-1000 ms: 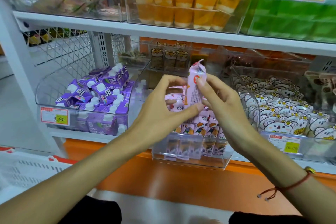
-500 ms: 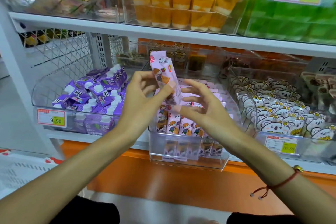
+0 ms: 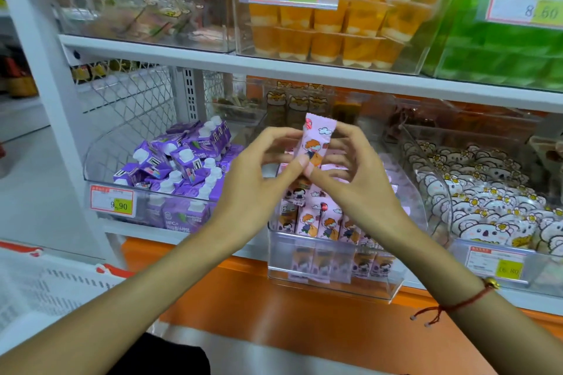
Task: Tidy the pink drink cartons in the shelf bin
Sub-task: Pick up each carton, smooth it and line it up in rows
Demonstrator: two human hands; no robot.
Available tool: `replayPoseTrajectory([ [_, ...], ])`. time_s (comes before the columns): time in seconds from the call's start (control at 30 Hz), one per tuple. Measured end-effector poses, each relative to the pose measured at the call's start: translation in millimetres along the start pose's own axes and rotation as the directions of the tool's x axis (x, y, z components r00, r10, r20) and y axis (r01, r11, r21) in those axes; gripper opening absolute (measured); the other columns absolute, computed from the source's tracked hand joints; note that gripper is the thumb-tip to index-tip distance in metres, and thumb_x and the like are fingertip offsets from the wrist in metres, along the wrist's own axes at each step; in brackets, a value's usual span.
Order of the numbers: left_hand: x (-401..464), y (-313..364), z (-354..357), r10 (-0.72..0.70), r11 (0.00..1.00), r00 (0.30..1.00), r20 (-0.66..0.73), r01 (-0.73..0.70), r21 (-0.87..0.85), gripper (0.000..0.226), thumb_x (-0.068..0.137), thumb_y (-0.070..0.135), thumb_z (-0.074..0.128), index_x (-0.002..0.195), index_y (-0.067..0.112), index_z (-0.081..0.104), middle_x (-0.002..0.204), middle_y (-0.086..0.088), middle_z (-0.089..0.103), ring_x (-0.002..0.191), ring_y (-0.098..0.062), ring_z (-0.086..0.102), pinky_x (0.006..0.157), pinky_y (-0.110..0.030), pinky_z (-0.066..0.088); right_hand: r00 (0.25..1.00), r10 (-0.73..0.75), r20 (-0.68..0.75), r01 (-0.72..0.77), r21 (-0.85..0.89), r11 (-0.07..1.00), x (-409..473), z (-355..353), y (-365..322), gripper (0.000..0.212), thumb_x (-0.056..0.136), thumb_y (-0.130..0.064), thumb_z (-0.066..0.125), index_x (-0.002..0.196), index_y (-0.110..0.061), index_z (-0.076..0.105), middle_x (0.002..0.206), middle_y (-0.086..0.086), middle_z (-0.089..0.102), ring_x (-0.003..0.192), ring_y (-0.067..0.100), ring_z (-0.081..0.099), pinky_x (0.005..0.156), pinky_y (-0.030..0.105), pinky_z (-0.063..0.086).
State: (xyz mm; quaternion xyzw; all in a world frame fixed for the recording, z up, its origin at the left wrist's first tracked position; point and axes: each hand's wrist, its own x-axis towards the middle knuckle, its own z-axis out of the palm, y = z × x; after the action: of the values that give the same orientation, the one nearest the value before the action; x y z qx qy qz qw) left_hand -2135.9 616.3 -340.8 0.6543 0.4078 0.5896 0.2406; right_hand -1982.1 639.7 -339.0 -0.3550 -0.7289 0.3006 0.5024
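Her left hand (image 3: 256, 179) and right hand (image 3: 350, 183) both pinch one pink carton (image 3: 315, 146), upright above the clear bin (image 3: 335, 271) of standing pink cartons (image 3: 316, 222). Pushed down carelessly, I reckon it could topple that near row.

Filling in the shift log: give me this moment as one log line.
step: tidying | left hand: pinches pink carton | right hand: pinches it too | carton: upright above clear bin | bin: front row standing
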Motion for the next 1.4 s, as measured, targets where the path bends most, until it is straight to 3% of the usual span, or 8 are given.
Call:
replayPoseTrajectory([
  [0.13, 0, -12, -8, -0.022, 0.995, 0.999, -0.039, 0.025, 0.097, 0.029, 0.091, 0.01, 0.061, 0.113, 0.03, 0.059, 0.118, 0.009, 0.062, 0.107, 0.003, 0.058, 0.084, -0.01, 0.047, 0.998, -0.056, -0.032, 0.053, -0.095, 0.994, 6, 9, 4, 0.062, 0.085, -0.021, 0.07, 0.132, -0.038, 0.033, 0.101, -0.013, 0.054, 0.088, 0.001, 0.06, 0.071, 0.016, 0.052],
  [0.4, -14, -38, -7, -0.464, 0.886, 0.88, 0.1, 0.463, 0.037, 0.036, 0.102, 0.026, 0.04, 0.138, 0.024, 0.042, 0.139, -0.003, 0.049, 0.118, -0.025, 0.056, 0.103, -0.048, 0.043, 0.975, 0.16, 0.156, -0.082, -0.416, 0.906, 35, 17, 19, 0.045, 0.076, -0.011, 0.078, 0.104, -0.02, 0.044, 0.088, -0.009, 0.054, 0.072, 0.014, 0.06, 0.061, 0.029, 0.052],
  [0.6, -18, -34, -13, -0.378, 0.925, 0.909, 0.175, 0.378, 0.032, 0.024, 0.098, 0.027, 0.049, 0.114, 0.045, 0.046, 0.108, 0.025, 0.055, 0.1, -0.003, 0.062, 0.093, -0.039, 0.052, 0.972, 0.198, 0.125, -0.051, -0.711, 0.701, 32, 27, 27, 0.059, 0.072, -0.02, 0.078, 0.12, -0.021, 0.043, 0.117, 0.003, 0.051, 0.097, 0.022, 0.052, 0.071, 0.037, 0.047],
  [0.8, -18, -31, -11, -0.372, 0.926, 0.915, 0.155, 0.378, -0.007, 0.028, 0.097, 0.022, 0.051, 0.102, 0.049, 0.048, 0.097, 0.033, 0.054, 0.079, 0.015, 0.06, 0.082, -0.029, 0.054, 0.976, 0.156, 0.15, 0.055, -0.868, 0.493, 12, 41, 33, 0.036, 0.083, -0.026, 0.063, 0.117, -0.015, 0.059, 0.12, 0.002, 0.054, 0.104, 0.026, 0.056, 0.07, 0.03, 0.04],
  [0.93, -17, -30, -11, -0.373, 0.926, 0.916, 0.15, 0.378, -0.003, 0.025, 0.097, 0.021, 0.052, 0.107, 0.043, 0.049, 0.097, 0.029, 0.055, 0.073, 0.015, 0.061, 0.076, -0.026, 0.055, 0.936, 0.182, 0.3, 0.164, -0.833, 0.528, 13, 27, 30, 0.03, 0.094, -0.029, 0.051, 0.117, -0.017, 0.066, 0.129, 0.002, 0.049, 0.108, 0.025, 0.052, 0.073, 0.03, 0.044],
  [1.03, -16, -28, -11, -0.396, 0.918, 0.909, 0.133, 0.395, 0.032, 0.024, 0.097, 0.024, 0.053, 0.116, 0.037, 0.052, 0.103, 0.023, 0.055, 0.093, -0.003, 0.063, 0.089, -0.043, 0.053, 0.885, 0.243, 0.396, 0.193, -0.789, 0.583, 16, 18, 32, 0.041, 0.095, -0.036, 0.05, 0.13, -0.015, 0.056, 0.136, 0.004, 0.044, 0.114, 0.025, 0.049, 0.089, 0.034, 0.045],
  [1.17, -15, -30, -13, -0.343, 0.928, 0.935, 0.084, 0.324, 0.184, 0.033, 0.096, 0.034, 0.052, 0.128, 0.033, 0.049, 0.114, 0.02, 0.056, 0.1, -0.003, 0.058, 0.094, -0.041, 0.049, 0.957, 0.128, 0.261, 0.095, -0.699, 0.709, 22, 4, 35, 0.043, 0.096, -0.036, 0.05, 0.136, -0.019, 0.048, 0.135, 0.004, 0.051, 0.121, 0.021, 0.047, 0.088, 0.028, 0.037],
  [1.4, -14, -45, -9, -0.297, 0.912, 0.947, 0.12, 0.244, 0.329, 0.038, 0.096, 0.046, 0.045, 0.133, 0.041, 0.042, 0.128, 0.027, 0.05, 0.1, 0.012, 0.052, 0.086, -0.024, 0.046, 0.97, 0.215, 0.116, -0.041, -0.789, 0.613, 92, -26, 66, 0.027, 0.098, -0.023, 0.047, 0.12, -0.014, 0.061, 0.106, 0.008, 0.069, 0.084, 0.017, 0.062, 0.073, 0.027, 0.048],
])
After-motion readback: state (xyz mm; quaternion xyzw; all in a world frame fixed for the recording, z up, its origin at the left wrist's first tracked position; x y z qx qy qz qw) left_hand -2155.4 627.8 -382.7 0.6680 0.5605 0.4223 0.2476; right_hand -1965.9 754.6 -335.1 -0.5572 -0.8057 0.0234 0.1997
